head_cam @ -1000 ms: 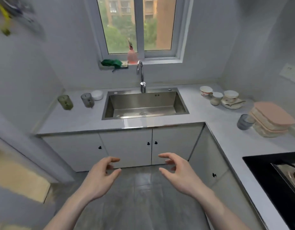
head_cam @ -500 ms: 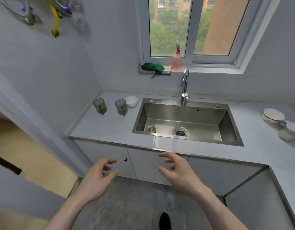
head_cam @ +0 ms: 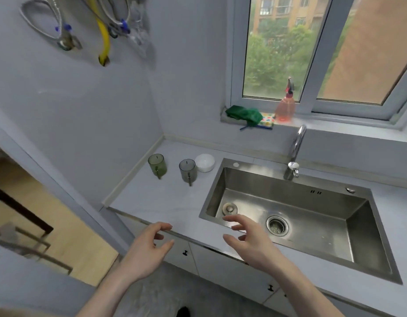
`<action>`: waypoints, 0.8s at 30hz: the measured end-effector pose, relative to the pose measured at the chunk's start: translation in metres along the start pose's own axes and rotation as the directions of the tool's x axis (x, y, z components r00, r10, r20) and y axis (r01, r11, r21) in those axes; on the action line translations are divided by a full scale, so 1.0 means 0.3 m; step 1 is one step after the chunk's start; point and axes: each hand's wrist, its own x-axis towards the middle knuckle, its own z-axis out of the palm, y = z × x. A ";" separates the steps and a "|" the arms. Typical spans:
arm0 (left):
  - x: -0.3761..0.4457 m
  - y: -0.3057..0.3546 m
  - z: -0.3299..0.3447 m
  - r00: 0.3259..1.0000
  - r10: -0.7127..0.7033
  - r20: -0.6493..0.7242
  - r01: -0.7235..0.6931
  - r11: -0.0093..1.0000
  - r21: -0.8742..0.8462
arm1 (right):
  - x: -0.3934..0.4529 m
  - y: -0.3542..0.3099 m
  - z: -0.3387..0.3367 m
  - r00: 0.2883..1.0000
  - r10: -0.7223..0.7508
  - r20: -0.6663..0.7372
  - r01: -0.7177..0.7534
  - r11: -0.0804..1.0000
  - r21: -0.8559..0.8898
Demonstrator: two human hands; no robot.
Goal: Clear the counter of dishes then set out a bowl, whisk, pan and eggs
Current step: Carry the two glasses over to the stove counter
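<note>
Currently both hands empty: left hand (head_cam: 145,252) and right hand (head_cam: 250,242) hover at the counter (head_cam: 166,202) edge, fingers loosely spread. Green cup (head_cam: 157,165), grey cup (head_cam: 188,170), probably a white bowl (head_cam: 204,162) left of sink (head_cam: 289,216).

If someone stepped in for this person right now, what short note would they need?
Left hand and right hand: both open, holding nothing, raised over the counter's front edge.
Left of the sink, on the counter: green glass mug, grey glass mug, small white bowl.
Done: nothing shows as cleared; the sink holds no dishes.
Left: clear these three, then set out bowl, whisk, pan and eggs. No whisk, pan or eggs in view.
</note>
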 end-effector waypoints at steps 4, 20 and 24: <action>0.141 -0.059 -0.043 1.000 -0.022 0.005 0.022 1.000 -0.001 | 0.120 -0.011 0.006 1.000 0.013 0.007 -0.013 1.000 -0.008; 1.081 -0.313 -0.210 0.975 -0.168 0.143 0.164 0.986 0.035 | 0.844 -0.025 0.257 0.958 0.283 -0.047 -0.283 0.959 0.010; 1.257 -0.427 -0.218 0.934 -0.310 0.180 0.325 0.944 -0.059 | 1.011 -0.035 0.340 0.924 0.378 -0.051 -0.376 0.925 0.049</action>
